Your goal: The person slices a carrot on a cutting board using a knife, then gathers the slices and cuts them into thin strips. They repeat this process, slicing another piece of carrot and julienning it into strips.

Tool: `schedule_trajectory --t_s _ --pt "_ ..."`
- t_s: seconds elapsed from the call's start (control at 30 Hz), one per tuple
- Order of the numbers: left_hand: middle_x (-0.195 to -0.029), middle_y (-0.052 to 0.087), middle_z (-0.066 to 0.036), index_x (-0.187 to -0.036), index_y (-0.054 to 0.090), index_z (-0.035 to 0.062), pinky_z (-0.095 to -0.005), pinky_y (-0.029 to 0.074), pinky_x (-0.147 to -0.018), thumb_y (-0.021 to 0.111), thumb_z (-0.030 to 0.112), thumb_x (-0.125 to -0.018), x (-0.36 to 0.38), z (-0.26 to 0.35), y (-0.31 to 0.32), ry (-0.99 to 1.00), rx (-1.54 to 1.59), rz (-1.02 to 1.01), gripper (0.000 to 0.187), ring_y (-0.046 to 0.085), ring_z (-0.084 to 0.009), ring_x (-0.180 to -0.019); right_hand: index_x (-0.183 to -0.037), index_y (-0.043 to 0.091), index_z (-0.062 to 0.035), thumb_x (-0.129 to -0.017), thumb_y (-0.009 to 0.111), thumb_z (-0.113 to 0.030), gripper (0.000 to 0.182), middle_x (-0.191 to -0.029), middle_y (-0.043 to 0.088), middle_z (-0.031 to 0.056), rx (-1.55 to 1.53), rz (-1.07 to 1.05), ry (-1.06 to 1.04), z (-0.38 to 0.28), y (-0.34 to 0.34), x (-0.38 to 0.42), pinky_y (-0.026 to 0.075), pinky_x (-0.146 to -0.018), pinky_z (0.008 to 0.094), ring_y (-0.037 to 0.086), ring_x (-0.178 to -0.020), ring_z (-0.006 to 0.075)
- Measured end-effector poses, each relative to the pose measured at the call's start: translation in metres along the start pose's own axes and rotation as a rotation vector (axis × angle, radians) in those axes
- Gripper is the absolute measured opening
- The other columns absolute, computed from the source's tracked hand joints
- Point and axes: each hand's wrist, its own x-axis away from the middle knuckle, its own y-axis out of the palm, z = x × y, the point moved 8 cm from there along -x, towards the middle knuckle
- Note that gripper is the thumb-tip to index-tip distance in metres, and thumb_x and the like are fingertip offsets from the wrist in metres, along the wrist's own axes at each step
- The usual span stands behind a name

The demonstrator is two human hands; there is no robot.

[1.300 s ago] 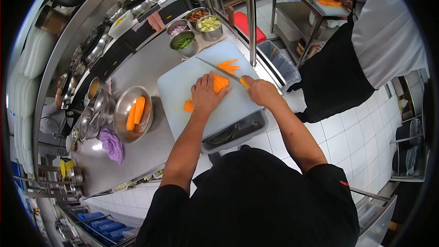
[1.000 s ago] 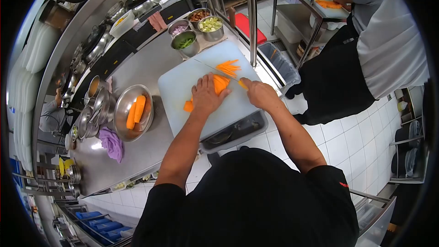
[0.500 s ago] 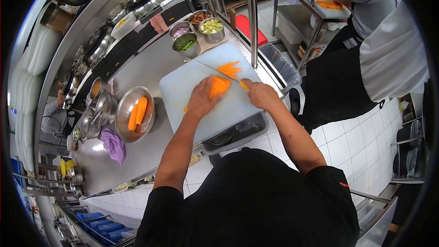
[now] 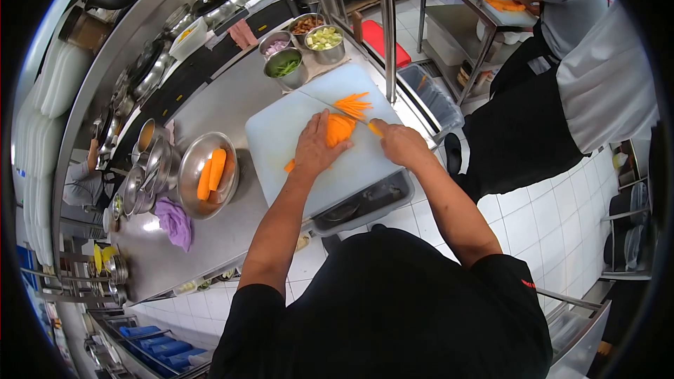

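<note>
On the white cutting board (image 4: 281, 133), my left hand (image 4: 315, 146) presses on a pile of orange carrot slices (image 4: 340, 130), its fingers on their left side and its thumb along the near edge. My right hand (image 4: 401, 144) is closed round the yellow handle (image 4: 375, 127) of a knife. The blade (image 4: 323, 102) reaches up and left across the board, between the slices and a small heap of carrot strips (image 4: 353, 104). Another orange piece (image 4: 289, 165) shows beside my left wrist.
A steel bowl (image 4: 188, 181) with peeled carrots and a purple cloth (image 4: 173, 222) lie left. Pots of cut vegetables, one with green pieces (image 4: 285, 69), stand behind the board. A grey bin (image 4: 372, 205) is below it. People (image 4: 526, 126) are at the right.
My left hand has shifted slightly, its fingers now straighter and its thumb farther out, showing more of the slices. The knife has moved only slightly. At the right, a person in a black apron has shifted a little.
</note>
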Motion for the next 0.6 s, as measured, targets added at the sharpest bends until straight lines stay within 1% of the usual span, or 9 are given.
schedule_trajectory --t_s 0.07,0.17,0.27,0.37,0.57,0.6 --pt "-0.158 0.039 -0.024 -0.156 0.039 0.007 -0.0476 0.032 -0.121 0.071 0.061 -0.086 -0.002 0.003 0.002 0.032 -0.014 0.019 0.095 0.038 -0.0384 -0.146 -0.142 0.055 -0.0101 -0.089 0.051 -0.008 0.053 -0.1 0.073 0.024 0.007 -0.013 0.016 -0.001 0.0 0.001 0.055 -0.087 0.0505 0.071 -0.099 0.0399" --pt "-0.158 0.041 -0.019 -0.155 0.043 0.0147 -0.0514 0.032 -0.12 0.067 0.059 -0.09 -0.003 0.016 0.003 0.061 -0.135 -0.036 0.082 0.039 -0.0358 -0.146 -0.142 0.056 -0.0093 -0.089 0.051 -0.007 0.053 -0.1 0.073 0.025 0.005 -0.041 0.029 -0.002 -0.006 0.0 0.054 -0.087 0.0504 0.071 -0.099 0.0401" --pt "-0.156 0.044 -0.016 -0.152 0.047 0.019 -0.0537 0.033 -0.119 0.063 0.056 -0.094 -0.004 0.015 0.005 0.067 -0.138 -0.036 0.07 0.039 -0.0335 -0.146 -0.141 0.056 -0.0079 -0.089 0.052 -0.008 0.052 -0.1 0.073 0.0254 0.013 -0.02 0.01 0.002 -0.003 -0.003 0.054 -0.087 0.0504 0.071 -0.098 0.0403" --pt "-0.155 0.045 -0.015 -0.148 0.05 0.0167 -0.0532 0.033 -0.118 0.064 0.055 -0.094 -0.004 0.013 0.005 0.061 -0.103 -0.005 0.068 0.04 -0.0331 -0.145 -0.144 0.051 -0.009 -0.091 0.058 -0.015 0.054 -0.102 0.073 0.0263 -0.005 -0.03 0.006 0.006 0.003 -0.004 0.053 -0.089 0.0522 0.07 -0.099 0.0419" --pt "-0.154 0.046 -0.014 -0.15 0.046 0.014 -0.0517 0.033 -0.118 0.063 0.054 -0.095 -0.005 0.014 0.007 0.062 -0.143 0.001 0.07 0.04 -0.0329 -0.145 -0.145 0.051 -0.0085 -0.091 0.057 -0.015 0.055 -0.104 0.072 0.0266 -0.033 -0.021 0.024 0.005 -0.002 -0.001 0.053 -0.091 0.0518 0.069 -0.101 0.0421" --pt "-0.156 0.043 -0.015 -0.153 0.043 0.0133 -0.0514 0.03 -0.12 0.061 0.056 -0.096 -0.005 0.015 0.006 0.046 -0.116 -0.032 0.074 0.037 -0.0335 -0.148 -0.144 0.053 -0.0088 -0.091 0.056 -0.013 0.053 -0.105 0.073 0.0256 -0.021 -0.024 0.031 0.004 -0.003 -0.001 0.053 -0.09 0.0509 0.07 -0.101 0.0411"
